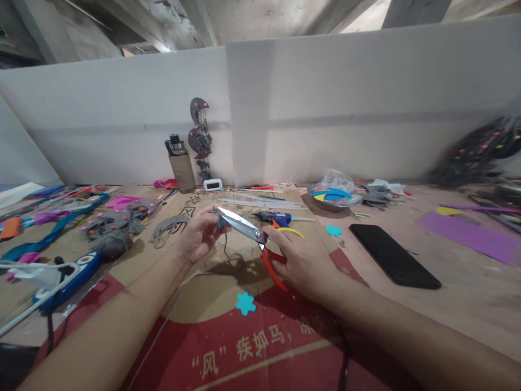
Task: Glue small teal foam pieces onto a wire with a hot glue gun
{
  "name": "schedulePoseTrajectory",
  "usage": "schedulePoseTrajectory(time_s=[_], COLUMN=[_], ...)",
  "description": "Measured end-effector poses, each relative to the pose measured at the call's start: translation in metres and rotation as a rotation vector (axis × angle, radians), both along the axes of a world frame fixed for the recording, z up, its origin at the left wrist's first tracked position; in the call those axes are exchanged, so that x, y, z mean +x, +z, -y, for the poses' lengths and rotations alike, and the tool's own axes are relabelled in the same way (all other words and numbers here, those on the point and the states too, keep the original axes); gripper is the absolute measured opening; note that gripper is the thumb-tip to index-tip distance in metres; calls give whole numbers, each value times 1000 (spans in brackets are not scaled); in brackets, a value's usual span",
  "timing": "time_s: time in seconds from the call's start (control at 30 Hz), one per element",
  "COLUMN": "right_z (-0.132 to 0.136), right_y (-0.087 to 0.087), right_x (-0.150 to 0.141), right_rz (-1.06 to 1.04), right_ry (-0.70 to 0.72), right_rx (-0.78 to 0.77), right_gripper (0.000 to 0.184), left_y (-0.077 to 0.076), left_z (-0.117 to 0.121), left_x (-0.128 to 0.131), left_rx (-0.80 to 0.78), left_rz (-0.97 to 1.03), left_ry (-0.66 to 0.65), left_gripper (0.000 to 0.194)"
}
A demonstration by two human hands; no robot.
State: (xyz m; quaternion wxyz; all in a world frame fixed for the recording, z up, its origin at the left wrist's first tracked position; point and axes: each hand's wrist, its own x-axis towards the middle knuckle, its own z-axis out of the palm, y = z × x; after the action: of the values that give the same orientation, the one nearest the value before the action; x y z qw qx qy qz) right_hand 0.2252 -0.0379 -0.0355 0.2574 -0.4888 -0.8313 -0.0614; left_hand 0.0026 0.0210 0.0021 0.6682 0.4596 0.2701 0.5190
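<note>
My right hand [303,260] grips scissors [240,225] with one red and one yellow handle loop. Their blades point up and left, with the tips by the fingers of my left hand [201,236]. That hand pinches a small teal piece [220,222], mostly covered by the fingers, so its shape is hidden. Below the hands a thin grey cord [234,260] lies loosely curled on the cardboard. Nearer me, a turquoise gear-shaped cutout [246,303] lies flat on the red printed part, and a similar turquoise cutout [334,231] sits to the right.
A blue glue gun [277,218] lies just beyond the scissors on the cardboard sheet [195,304]. A black phone [393,255] and purple sheet [468,236] lie to the right. Behind stand a bottle [182,168] and a bowl [334,202]. Grey yarn [112,243] is at left.
</note>
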Motion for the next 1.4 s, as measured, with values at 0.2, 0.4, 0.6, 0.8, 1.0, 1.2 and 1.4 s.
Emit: schedulePoseTrajectory(time_s=[0.2, 0.4, 0.6, 0.8, 1.0, 1.2, 1.4], right_z=[-1, -3, -3, -3, -3, -4, -2], right_y=[0, -1, -3, -3, -2, -3, 0], right_x=[-1, 0, 2, 2, 2, 1, 1], right_rz=[2, 0, 10, 48, 78, 76, 85], right_ry=[-37, -52, -38, -30, -47, -55, -61], right_rx=[24, 53, 68, 39, 56, 80, 92], right_gripper=[50, 48, 51, 51, 49, 48, 49], left_y=[-3, -8, -9, -11, -11, -11, -10], left_z=[2, 1, 0, 0, 0, 1, 2], left_x=[6, 10, 10, 9, 9, 9, 11], left_rx=[-5, -20, -32, -42, -32, -32, -28], left_rz=[51, 105, 115, 124, 117, 111, 120], left_ry=[47, 107, 89, 88, 75, 70, 80], left_gripper=[13, 12, 13, 13, 11, 12, 12])
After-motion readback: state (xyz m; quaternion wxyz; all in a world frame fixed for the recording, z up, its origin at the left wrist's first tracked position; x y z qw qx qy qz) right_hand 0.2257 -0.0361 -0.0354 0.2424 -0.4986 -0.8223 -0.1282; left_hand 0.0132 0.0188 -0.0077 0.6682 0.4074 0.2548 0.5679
